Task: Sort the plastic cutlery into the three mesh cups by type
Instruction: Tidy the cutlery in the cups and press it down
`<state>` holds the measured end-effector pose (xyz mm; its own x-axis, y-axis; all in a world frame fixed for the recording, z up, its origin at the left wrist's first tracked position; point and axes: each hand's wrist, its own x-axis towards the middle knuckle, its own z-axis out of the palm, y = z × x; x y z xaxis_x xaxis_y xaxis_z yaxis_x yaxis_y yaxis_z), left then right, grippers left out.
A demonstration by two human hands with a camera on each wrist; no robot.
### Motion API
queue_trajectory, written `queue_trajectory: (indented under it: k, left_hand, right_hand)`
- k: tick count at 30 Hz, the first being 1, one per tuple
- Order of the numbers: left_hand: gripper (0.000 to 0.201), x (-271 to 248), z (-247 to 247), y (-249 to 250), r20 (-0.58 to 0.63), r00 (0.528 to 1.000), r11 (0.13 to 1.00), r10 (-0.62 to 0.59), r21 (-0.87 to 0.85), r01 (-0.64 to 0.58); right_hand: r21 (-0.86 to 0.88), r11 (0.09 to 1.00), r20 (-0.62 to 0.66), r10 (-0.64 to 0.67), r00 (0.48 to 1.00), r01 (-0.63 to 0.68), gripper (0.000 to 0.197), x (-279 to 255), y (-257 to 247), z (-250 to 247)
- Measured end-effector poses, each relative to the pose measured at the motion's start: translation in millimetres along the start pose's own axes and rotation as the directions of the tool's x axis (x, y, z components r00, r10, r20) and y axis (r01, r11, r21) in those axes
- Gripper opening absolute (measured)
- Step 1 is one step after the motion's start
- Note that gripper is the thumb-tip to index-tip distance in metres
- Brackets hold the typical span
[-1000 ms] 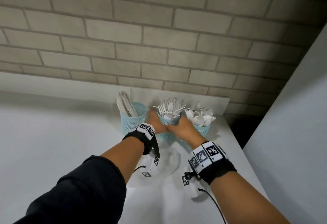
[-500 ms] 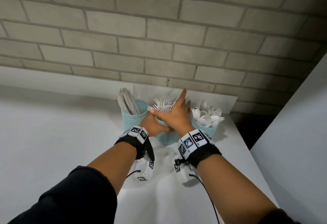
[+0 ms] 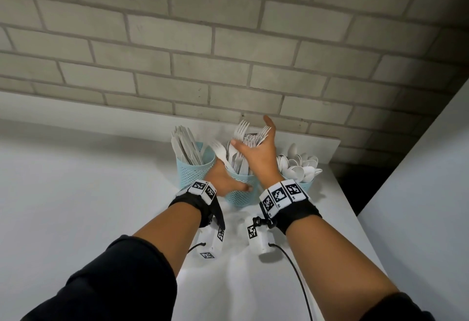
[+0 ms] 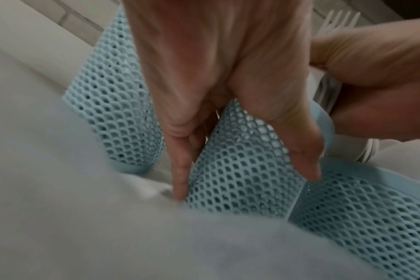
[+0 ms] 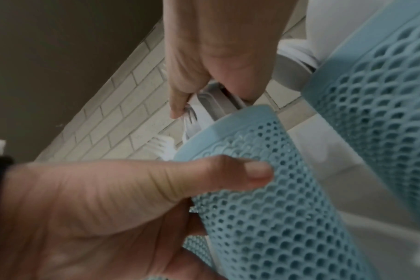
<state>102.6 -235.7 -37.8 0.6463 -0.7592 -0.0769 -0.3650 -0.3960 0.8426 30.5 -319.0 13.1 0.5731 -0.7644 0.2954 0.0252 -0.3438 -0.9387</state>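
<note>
Three blue mesh cups stand in a row by the wall. The left cup (image 3: 194,171) holds white knives (image 3: 185,145), and the right cup (image 3: 305,186) holds white spoons (image 3: 299,166). My left hand (image 3: 225,182) grips the side of the middle cup (image 3: 239,193), thumb in front and fingers behind it. In the left wrist view that cup (image 4: 240,180) sits between thumb and fingers. My right hand (image 3: 253,149) is above it, thumb and fingers wrapped round the bundle of white forks (image 3: 242,127) standing in it. The index finger points up.
The cups stand at the back of a white table (image 3: 76,193), against a low white ledge and a brick wall (image 3: 228,54). A white panel (image 3: 418,193) rises at the right, with a dark gap behind the table's right corner.
My right hand left the side of the middle cup, rose over the forks and now holds them bunched together. The left hand has stayed on the middle cup.
</note>
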Motion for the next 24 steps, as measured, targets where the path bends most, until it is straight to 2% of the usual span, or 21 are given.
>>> queue_trajectory:
  k: [2,4,6,8,9,10,12,15,16,19,22,24]
  left_hand:
    - [0.1,-0.2,-0.6,0.7,0.025,0.999,1.0,-0.019,-0.006,0.02]
    - [0.112,1.2,-0.5,-1.6,0.022,1.0,0.999,-0.019,-0.031,0.02]
    - [0.127,0.5,-0.4,-0.8,0.004,1.0,0.999,-0.019,-0.029,0.019]
    - [0.112,2.1,-0.7,-2.1,0.03,0.999,1.0,-0.018,-0.012,0.018]
    - [0.099,3.8,-0.4,-3.9,0.03,0.999,0.999,-0.02,-0.029,0.021]
    - [0.094,4.2,-0.4,-4.6,0.03,0.999,0.997,-0.022,-0.071,0.024]
    - [0.104,4.8,-0.4,-5.9,0.021,1.0,0.997,-0.001,-0.082,0.002]
    - [0.106,4.0,0.6,-6.6,0.005,1.0,0.997,0.023,-0.079,-0.022]
    - [0.102,5.5,1.4,-6.8,0.01,1.0,0.996,0.029,-0.089,-0.028]
    - [0.077,9.2,3.0,-6.6,-0.013,0.999,0.997,0.05,-0.052,-0.05]
    - [0.1,9.2,6.2,-8.8,-0.016,0.998,0.987,0.062,-0.147,-0.064]
    - [0.105,10.2,7.2,-9.8,-0.042,0.997,0.988,0.058,-0.143,-0.064]
  right_hand:
    - [-0.023,0.999,0.061,0.028,0.998,-0.027,0.082,-3.2,0.3,0.5]
    - [-0.093,0.995,0.103,0.053,0.993,-0.043,0.087,-6.7,2.2,-1.7]
    - [-0.126,0.991,0.147,0.052,0.988,-0.033,0.107,-11.0,3.5,-4.6]
    - [-0.149,0.989,0.21,0.013,0.978,0.019,0.128,-15.8,5.0,-4.8]
    - [-0.177,0.983,0.244,-0.01,0.97,0.054,0.134,-17.6,6.5,-3.6]
    - [-0.217,0.972,0.272,-0.025,0.962,0.086,0.138,-17.6,8.3,-2.5]
    - [-0.293,0.95,0.26,-0.028,0.965,0.107,0.136,-12.9,10.2,0.5]
    - [-0.274,0.962,0.08,0.007,0.997,0.015,0.129,-4.5,10.0,5.8]
    - [-0.25,0.968,0.074,0.018,0.997,0.001,0.129,-2.3,9.8,8.3]
    - [-0.293,0.956,0.192,0.033,0.981,0.025,0.125,-0.1,7.6,14.9]
    - [-0.353,0.935,0.02,-0.017,1.0,0.023,0.102,0.7,7.6,17.9]
    - [-0.401,0.914,0.04,-0.053,0.998,0.064,0.103,-0.9,9.3,20.8]
